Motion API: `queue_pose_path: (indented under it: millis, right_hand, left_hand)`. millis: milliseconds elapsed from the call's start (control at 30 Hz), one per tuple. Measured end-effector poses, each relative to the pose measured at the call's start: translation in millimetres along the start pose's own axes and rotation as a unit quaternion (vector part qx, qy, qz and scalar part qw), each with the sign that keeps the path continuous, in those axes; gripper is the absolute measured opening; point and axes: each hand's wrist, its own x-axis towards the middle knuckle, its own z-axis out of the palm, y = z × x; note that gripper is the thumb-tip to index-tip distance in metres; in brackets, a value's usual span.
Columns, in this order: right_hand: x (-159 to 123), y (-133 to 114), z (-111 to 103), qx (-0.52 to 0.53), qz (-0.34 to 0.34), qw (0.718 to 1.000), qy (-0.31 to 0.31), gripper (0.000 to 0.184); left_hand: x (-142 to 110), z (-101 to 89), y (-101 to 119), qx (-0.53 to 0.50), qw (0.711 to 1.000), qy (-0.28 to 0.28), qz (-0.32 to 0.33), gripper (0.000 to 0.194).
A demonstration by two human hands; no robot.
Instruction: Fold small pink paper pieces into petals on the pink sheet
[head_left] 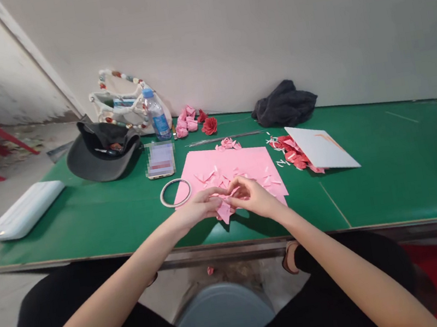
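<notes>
My left hand and my right hand meet above the near part of a pink paper sheet. Between them is a folded pink paper piece, pinched by the fingers of both hands, one pointed corner hanging down. Cut pink paper pieces lie loosely on the sheet just beyond my hands. A small heap of pink paper sits at the sheet's far edge. A white ring of tape lies to the left, partly over the sheet's edge.
Behind stand a water bottle, pink paper flowers and a red paper flower. A phone and dark cap lie left. A white card leans over red paper scraps on the right, near black cloth.
</notes>
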Motion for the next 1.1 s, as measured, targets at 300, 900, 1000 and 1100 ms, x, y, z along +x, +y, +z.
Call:
queue_pose_path:
  millis: [300,900,1000,1100]
  right_hand:
    - [3,1,6,0.038,-0.041,0.996,0.075,0.024]
    - [-1,-14,2,0.099,0.042,0.989,0.103,0.031]
    - [-1,-14,1,0.096,0.046,0.989,0.106,0.031]
    - [-2,-15,2,0.091,0.052,0.989,0.104,0.032]
  left_hand:
    - [-5,5.8,5,0.023,0.998,0.045,0.031,0.046]
    - [-1,-6.6,2,0.063,0.992,-0.001,0.108,0.041]
    - [-2,-7.5,3,0.065,0.993,0.003,0.097,0.044]
    - [-2,-9.8,3,0.090,0.991,0.017,0.099,0.042]
